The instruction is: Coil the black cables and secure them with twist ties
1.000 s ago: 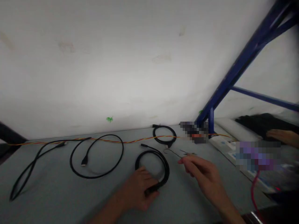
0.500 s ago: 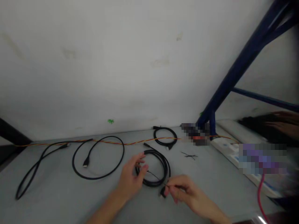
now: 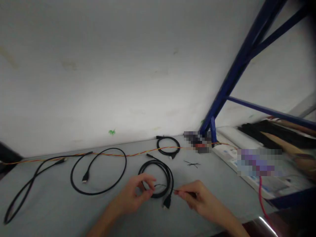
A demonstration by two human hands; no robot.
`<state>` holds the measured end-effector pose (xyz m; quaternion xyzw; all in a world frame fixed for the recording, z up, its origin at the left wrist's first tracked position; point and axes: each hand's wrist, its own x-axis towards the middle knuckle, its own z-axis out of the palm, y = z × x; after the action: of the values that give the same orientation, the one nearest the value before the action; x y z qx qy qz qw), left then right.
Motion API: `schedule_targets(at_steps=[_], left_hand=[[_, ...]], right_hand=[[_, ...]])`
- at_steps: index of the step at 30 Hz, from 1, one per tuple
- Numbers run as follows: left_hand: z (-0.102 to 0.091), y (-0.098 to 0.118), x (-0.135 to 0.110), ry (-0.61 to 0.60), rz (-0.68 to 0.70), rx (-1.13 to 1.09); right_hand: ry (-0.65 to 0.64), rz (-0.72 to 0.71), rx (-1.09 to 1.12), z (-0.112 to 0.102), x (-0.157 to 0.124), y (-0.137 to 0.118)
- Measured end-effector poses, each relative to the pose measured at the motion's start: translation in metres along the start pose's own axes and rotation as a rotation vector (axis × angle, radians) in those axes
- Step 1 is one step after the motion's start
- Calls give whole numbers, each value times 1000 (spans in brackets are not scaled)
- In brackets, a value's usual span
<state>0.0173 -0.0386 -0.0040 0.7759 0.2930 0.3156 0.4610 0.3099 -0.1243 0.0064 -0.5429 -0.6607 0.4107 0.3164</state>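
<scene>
A coiled black cable (image 3: pixel 155 179) lies on the grey table (image 3: pixel 49 210), its plug (image 3: pixel 167 202) pointing toward me. My left hand (image 3: pixel 132 194) is pinched on the coil's left side. My right hand (image 3: pixel 194 197) is shut on a thin dark twist tie (image 3: pixel 163 187), which stretches across the coil toward my left fingertips. Whether my left fingers also hold the tie is hidden. A second twist tie (image 3: pixel 191 163) lies apart on the table, beyond my right hand.
Black cables lie left (image 3: pixel 85 177) and behind (image 3: pixel 168 146). A twisted orange-red wire (image 3: pixel 111 154) runs along the wall. At right are a power strip (image 3: pixel 229 154), blue metal frame (image 3: pixel 222 95), red cable (image 3: pixel 260 194) and black cloth (image 3: pixel 271 130), with a blurred tan shape (image 3: pixel 283 141).
My right hand moved from the table's bare area to the coil, now pinching a twist tie. My left hand rose from the coil's top onto its side. The view shifted slightly.
</scene>
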Motion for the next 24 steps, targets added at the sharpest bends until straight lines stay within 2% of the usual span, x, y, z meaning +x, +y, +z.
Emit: schedule_targets(at_steps=[5, 7, 12, 16, 18, 21, 24], left_hand=[[6, 3, 0, -59, 32, 184], [6, 3, 1, -64, 24, 189], [-2, 3, 5, -60, -1, 158], [-5, 1, 5, -60, -16, 153], [-3, -1, 5, -112, 5, 206], [3, -4, 3, -198, 18, 337], [9, -5, 0, -182, -16, 422]], right_hand=[[-88, -66, 25, 4, -1, -12], [-44, -52, 39, 8, 1, -9], [206, 85, 135, 10, -3, 5], [120, 136, 236, 4, -9, 9], [108, 120, 184, 4, -11, 9], [160, 53, 5, 8, -11, 11], [179, -27, -132, 16, -9, 12]])
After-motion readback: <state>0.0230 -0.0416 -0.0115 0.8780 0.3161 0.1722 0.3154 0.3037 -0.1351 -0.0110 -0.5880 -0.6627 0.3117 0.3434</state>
